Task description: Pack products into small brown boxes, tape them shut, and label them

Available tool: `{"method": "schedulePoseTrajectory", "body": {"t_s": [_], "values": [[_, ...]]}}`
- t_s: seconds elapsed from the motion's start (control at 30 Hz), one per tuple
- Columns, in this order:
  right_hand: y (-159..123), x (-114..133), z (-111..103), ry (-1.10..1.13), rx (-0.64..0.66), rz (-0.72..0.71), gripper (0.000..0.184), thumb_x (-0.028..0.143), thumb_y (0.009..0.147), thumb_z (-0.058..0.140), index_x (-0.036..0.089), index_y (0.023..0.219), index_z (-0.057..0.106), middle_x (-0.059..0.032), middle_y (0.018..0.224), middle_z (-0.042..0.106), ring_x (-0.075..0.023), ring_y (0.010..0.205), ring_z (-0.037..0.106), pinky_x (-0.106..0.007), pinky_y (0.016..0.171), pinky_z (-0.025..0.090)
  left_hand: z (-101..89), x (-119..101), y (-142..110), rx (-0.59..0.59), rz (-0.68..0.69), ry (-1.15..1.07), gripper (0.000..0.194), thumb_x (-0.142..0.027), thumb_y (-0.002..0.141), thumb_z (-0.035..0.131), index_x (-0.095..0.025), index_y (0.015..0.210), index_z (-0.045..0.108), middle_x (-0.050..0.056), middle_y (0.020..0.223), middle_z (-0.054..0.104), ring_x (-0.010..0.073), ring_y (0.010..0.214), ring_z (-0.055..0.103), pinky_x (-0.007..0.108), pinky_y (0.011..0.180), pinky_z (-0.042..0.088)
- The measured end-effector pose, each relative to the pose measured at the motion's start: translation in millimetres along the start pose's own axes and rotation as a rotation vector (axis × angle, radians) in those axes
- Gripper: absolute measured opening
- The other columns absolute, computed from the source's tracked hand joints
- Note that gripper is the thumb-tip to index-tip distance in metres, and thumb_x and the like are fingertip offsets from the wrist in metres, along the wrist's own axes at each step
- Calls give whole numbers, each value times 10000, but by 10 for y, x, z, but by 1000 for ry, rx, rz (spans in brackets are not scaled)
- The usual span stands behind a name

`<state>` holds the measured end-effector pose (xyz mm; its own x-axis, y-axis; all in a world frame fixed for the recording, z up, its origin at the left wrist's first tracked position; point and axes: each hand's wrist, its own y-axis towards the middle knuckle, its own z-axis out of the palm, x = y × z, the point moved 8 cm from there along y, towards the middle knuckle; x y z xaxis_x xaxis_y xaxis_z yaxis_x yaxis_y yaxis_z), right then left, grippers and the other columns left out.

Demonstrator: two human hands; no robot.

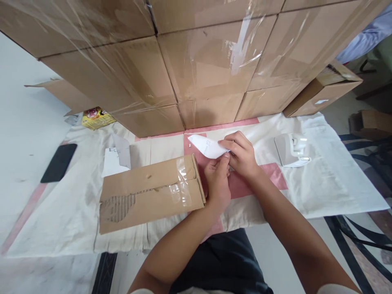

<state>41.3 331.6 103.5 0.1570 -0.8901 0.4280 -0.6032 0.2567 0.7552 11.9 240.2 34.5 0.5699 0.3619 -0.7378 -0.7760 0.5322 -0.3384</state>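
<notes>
A curved white piece of paper with faint printing is between my hands, above the pink patch of the cloth. My right hand pinches its right end from above, fingers bent over the edge. Close below, my left hand is closed, thumb against fingers, at the paper's lower right corner. The inner fingertips of both hands are partly hidden. Just left of my left wrist lies a long cardboard box with clear tape at one end and a torn patch of corrugation.
A wall of wrapped cartons stands behind the cloth-covered table. On the right sits a white plastic item; an open carton is behind it. Leftward are folded white paper, a black phone and a yellow box.
</notes>
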Motion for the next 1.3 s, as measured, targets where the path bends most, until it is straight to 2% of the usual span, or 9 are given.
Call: {"method": "schedulePoseTrajectory", "body": {"t_s": [0.4,0.57,0.73,0.87,1.0,1.07,1.13,1.23,1.3], "values": [[16,-5,-33,20,-50,-2,203,174,943,578,297,1066,682,-62,919,634,-227,831,602,-368,682,493,25,-29,-39,21,-21,15,399,-464,764,810,-167,726,547,-84,577,348,51,544,266,213,534,248],[-5,-108,-28,29,-34,123,171,213,921,598,292,1046,683,-63,954,650,-240,858,626,-390,719,517,32,-26,-54,31,-22,16,418,-476,741,827,-165,691,552,-84,568,329,48,540,259,211,530,235],[14,-167,-60,22,-55,185,206,131,885,550,256,999,667,-57,961,662,-219,863,634,-364,729,516,38,13,-56,58,-36,7,363,-434,744,826,-160,705,592,-85,561,340,44,536,265,206,527,223],[-38,-458,-84,-52,-92,381,171,172,884,558,236,1018,644,-41,938,656,-211,864,616,-369,783,515,48,31,-70,49,-51,-6,337,-398,709,847,-160,707,609,-80,575,384,40,543,290,206,546,260],[-115,-673,-297,-145,-250,536,409,253,805,688,228,1201,590,-85,1083,612,-240,922,584,-407,801,514,43,50,-76,36,-62,-11,304,-368,689,848,-159,725,631,-59,639,481,39,558,330,211,577,312],[-74,-622,-419,-103,-295,512,350,294,822,705,240,1157,620,-91,1099,601,-243,938,578,-409,814,504,34,62,-62,37,-54,3,298,-368,693,839,-163,719,624,-55,648,487,44,569,347,214,590,326],[20,-541,-402,75,-163,500,184,362,888,667,245,1030,669,-73,1021,634,-228,909,594,-386,801,496,21,76,-37,43,-33,25,290,-375,718,814,-171,720,607,-60,631,458,52,576,353,214,594,326],[95,-340,-147,422,276,522,201,424,900,668,227,895,711,-52,931,675,-204,848,616,-339,742,485,2,105,7,53,2,45,280,-381,766,765,-183,732,570,-71,611,412,58,569,339,209,579,303],[83,-236,-64,556,434,552,189,396,868,703,209,841,715,-42,884,677,-190,811,613,-318,710,472,-4,124,22,61,17,57,280,-383,782,746,-186,737,552,-77,599,388,60,560,330,207,567,287]]}}
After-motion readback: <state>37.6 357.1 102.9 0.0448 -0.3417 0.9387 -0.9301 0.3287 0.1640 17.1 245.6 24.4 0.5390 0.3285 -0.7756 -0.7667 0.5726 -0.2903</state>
